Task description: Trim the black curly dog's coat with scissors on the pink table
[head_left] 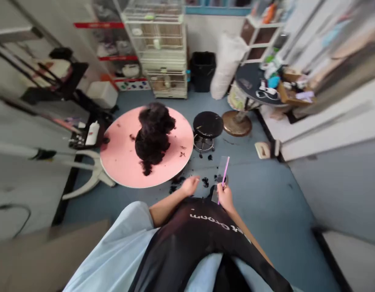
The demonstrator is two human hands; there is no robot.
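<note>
My right hand (225, 196) grips a long metal comb (225, 172) with a pink-purple spine, held upright in front of my black apron (202, 235). To its left, my left hand (190, 186) is closed, fingers curled together near the table's front edge; whatever it may hold cannot be made out. A black curly-haired dog (154, 136) sits on the round pink grooming table (123, 162), apart from both hands. Tufts of cut black hair lie around the dog on the tabletop.
Clumps of black hair (205, 182) litter the blue floor. A black stool (208, 124) stands right of the table. Behind are stacked cages (163, 61), a black bin (202, 71) and a white sack (227, 65). A cluttered dark round table (251, 83) is at right.
</note>
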